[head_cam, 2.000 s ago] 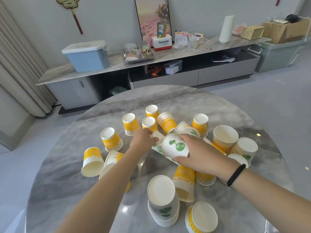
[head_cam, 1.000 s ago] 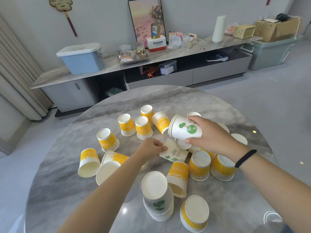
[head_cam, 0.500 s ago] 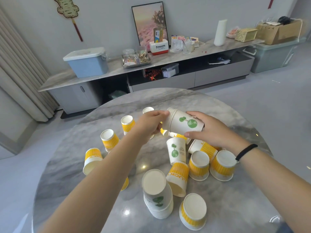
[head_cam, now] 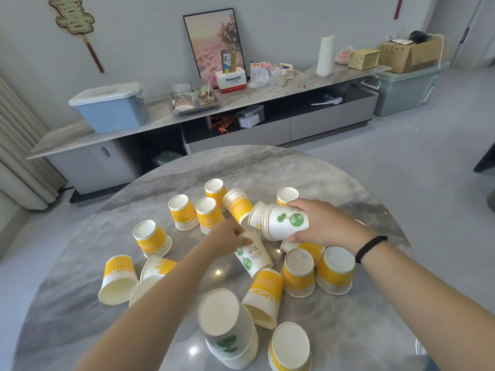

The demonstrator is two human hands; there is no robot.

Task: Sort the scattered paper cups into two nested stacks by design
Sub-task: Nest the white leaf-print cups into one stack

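Observation:
My right hand [head_cam: 325, 226] holds a nested stack of white cups with a green tree print [head_cam: 285, 222] on its side above the round marble table [head_cam: 334, 170]. My left hand [head_cam: 227, 238] closes its fingers on the base of another green-print cup [head_cam: 253, 257] that lies tilted on the table just below the stack. Several yellow-banded cups [head_cam: 183, 211] stand upside down or lie tipped around both hands. A short stack of green-print cups [head_cam: 227, 336] sits upside down near the front edge.
A yellow-banded cup [head_cam: 263, 297] lies on its side between the front stack and my left hand. Two inverted yellow cups [head_cam: 334, 271] stand under my right wrist. Beyond the table runs a low grey cabinet [head_cam: 294, 129] with a blue box [head_cam: 111, 108].
My left hand dropped from the mouth of the held stack down to the lying green-print cup and took hold of it. The right hand keeps the stack at about the same place.

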